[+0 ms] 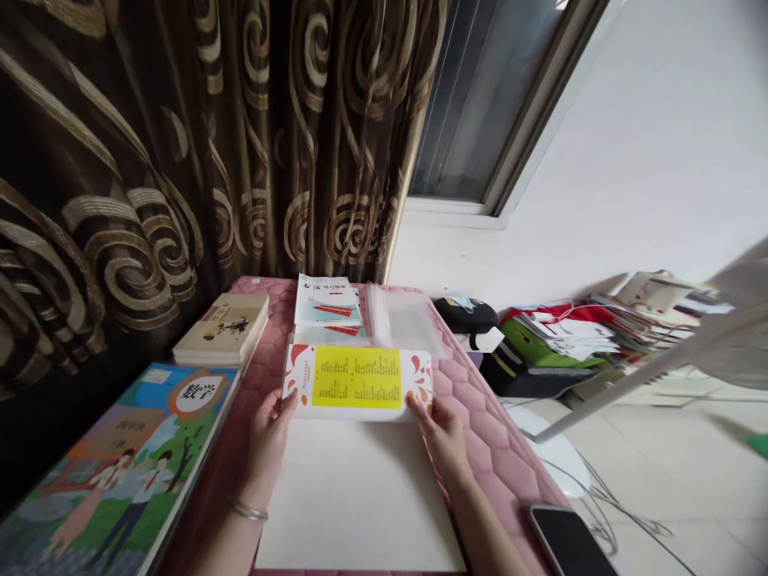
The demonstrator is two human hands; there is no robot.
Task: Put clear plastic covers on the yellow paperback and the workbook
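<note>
My left hand (270, 440) and my right hand (441, 436) grip the lower corners of a white card with orange leaf shapes and a printed yellow panel (357, 378). A clear plastic film seems to cover the card, though I cannot be sure. Beneath my hands lies a large white sheet (360, 496), and the card's lower edge rests at its far end. A beaded bracelet (249, 510) circles my left wrist. Past the card lie a workbook with a red and teal cover (329, 300) and a clear plastic bag (405, 320).
The pink quilted mat (480, 424) covers the table. To the left lie a maths textbook (120, 472) and a stack of books (222, 328). A smartphone (567, 540) sits at the near right corner. A patterned curtain (150, 160) hangs behind, and papers (570, 336) are piled on the right.
</note>
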